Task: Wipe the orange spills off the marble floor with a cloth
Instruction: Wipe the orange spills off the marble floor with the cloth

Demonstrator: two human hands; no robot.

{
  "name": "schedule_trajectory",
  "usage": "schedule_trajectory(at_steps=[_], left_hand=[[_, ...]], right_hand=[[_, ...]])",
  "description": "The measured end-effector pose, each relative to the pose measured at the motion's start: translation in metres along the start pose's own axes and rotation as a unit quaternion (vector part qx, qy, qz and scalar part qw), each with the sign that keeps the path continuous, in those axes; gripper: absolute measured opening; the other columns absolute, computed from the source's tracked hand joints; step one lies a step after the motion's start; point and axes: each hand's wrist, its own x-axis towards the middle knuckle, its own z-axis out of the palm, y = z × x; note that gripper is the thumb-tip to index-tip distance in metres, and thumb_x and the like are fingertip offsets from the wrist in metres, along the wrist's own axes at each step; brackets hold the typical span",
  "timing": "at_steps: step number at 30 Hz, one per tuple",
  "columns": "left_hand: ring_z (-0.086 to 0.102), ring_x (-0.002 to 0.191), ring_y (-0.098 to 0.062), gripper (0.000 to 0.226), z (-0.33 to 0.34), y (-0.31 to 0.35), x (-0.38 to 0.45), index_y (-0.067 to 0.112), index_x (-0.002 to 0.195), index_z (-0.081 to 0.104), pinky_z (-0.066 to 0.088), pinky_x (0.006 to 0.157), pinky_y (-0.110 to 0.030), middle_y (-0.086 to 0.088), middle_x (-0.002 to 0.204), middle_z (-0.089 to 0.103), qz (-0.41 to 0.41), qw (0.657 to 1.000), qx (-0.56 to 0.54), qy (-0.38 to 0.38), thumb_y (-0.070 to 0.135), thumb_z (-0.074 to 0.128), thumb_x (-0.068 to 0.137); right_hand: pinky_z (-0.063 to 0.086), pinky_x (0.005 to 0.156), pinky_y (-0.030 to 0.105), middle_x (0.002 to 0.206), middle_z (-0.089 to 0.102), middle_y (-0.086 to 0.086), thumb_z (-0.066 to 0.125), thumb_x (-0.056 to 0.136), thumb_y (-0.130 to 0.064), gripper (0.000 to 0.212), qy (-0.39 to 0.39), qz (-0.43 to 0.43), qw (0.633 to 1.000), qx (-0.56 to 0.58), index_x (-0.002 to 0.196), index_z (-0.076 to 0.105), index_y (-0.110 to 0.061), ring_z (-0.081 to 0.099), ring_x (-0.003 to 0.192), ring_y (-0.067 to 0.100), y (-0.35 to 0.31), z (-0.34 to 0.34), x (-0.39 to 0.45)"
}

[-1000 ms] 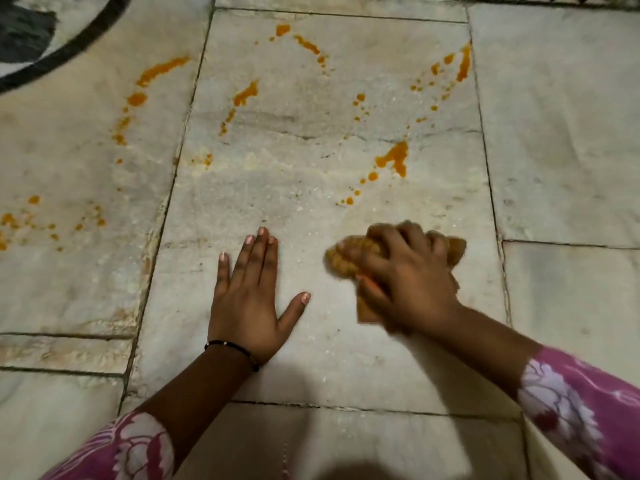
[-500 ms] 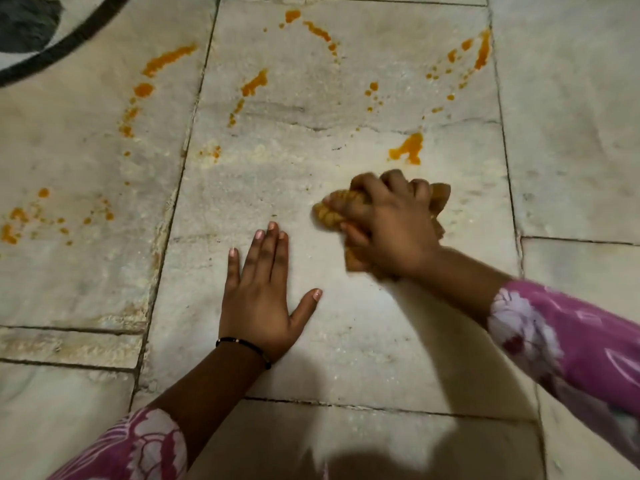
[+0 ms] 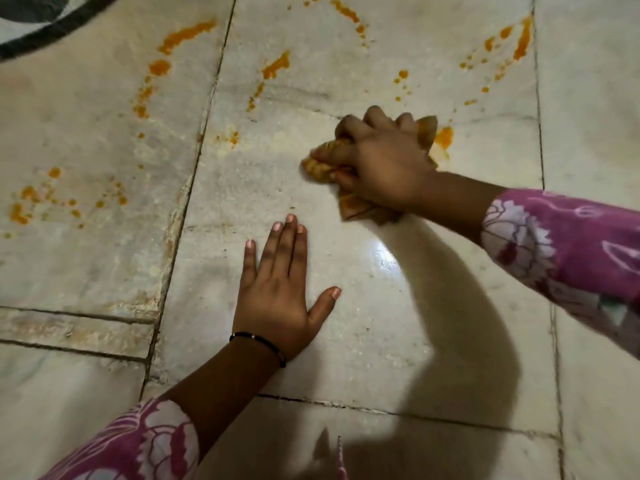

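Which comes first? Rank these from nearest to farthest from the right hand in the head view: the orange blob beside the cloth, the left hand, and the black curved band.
1. Orange blob: touching the cloth on the outer side of the right hand.
2. Left hand: flat on the floor, nearer the person.
3. Black curved band: far top-left corner.
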Motion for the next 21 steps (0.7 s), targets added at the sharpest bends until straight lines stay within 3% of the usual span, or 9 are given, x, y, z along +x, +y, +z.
schedule_trajectory(at_steps=[5, 8, 12, 16, 19, 21], left_hand=[[0.015, 0.145, -0.026, 0.082, 0.004, -0.001, -0.001, 0.003, 0.148, 0.021, 0.015, 0.116, -0.052, -0.013, 0.157, 0.016, 0.007, 1.000, -0.009, 0.024, 0.060, 0.029, 0.091], [0.013, 0.146, -0.025, 0.083, 0.004, 0.001, 0.000, 0.004, 0.149, 0.020, 0.013, 0.116, -0.052, -0.012, 0.158, 0.015, 0.002, 1.000, -0.005, 0.020, 0.062, 0.030, 0.090], [0.011, 0.146, -0.024, 0.083, 0.000, 0.001, 0.000, 0.004, 0.149, 0.019, 0.012, 0.117, -0.051, -0.011, 0.158, 0.014, -0.002, 1.000, -0.005, 0.009, 0.062, 0.029, 0.090], [0.014, 0.146, -0.025, 0.084, 0.001, 0.002, 0.000, 0.003, 0.149, 0.020, 0.014, 0.116, -0.051, -0.012, 0.158, 0.015, -0.001, 1.000, -0.002, 0.019, 0.061, 0.030, 0.090], [0.016, 0.145, -0.026, 0.086, 0.003, 0.002, -0.001, 0.000, 0.148, 0.019, 0.015, 0.116, -0.050, -0.015, 0.157, 0.016, -0.009, 0.999, -0.013, 0.034, 0.063, 0.028, 0.090], [0.014, 0.146, -0.026, 0.087, 0.004, 0.001, -0.001, 0.000, 0.148, 0.019, 0.014, 0.117, -0.050, -0.016, 0.157, 0.015, -0.012, 0.999, -0.014, 0.039, 0.064, 0.025, 0.090]], right_hand=[[0.035, 0.077, 0.047, 0.122, 0.055, 0.004, 0.043, 0.085, -0.051, 0.044, 0.010, -0.061, 0.997, 0.051, 0.125, 0.058, -0.041, 0.046, 0.105, 0.033, -0.006, 0.008, -0.081], [0.035, 0.076, 0.048, 0.121, 0.055, 0.007, 0.043, 0.084, -0.052, 0.045, 0.015, 0.021, 0.998, 0.053, 0.124, 0.059, -0.040, 0.045, 0.104, 0.037, 0.026, 0.003, -0.084], [0.033, 0.081, 0.049, 0.122, 0.050, 0.005, 0.047, 0.090, -0.048, 0.038, 0.031, 0.131, 0.990, 0.036, 0.127, 0.054, -0.044, 0.040, 0.110, 0.037, 0.032, 0.001, -0.021], [0.031, 0.090, 0.052, 0.128, 0.047, 0.003, 0.047, 0.090, -0.048, 0.041, -0.006, 0.060, 0.998, 0.033, 0.131, 0.049, -0.045, 0.037, 0.117, 0.034, -0.016, -0.001, 0.008], [0.034, 0.082, 0.048, 0.125, 0.051, 0.003, 0.047, 0.088, -0.047, 0.042, 0.009, -0.031, 0.999, 0.032, 0.129, 0.053, -0.043, 0.043, 0.110, 0.032, -0.037, 0.002, -0.041], [0.034, 0.076, 0.045, 0.121, 0.055, 0.003, 0.045, 0.084, -0.048, 0.044, 0.016, -0.036, 0.997, 0.062, 0.126, 0.058, -0.041, 0.047, 0.103, 0.032, -0.029, 0.004, -0.088]])
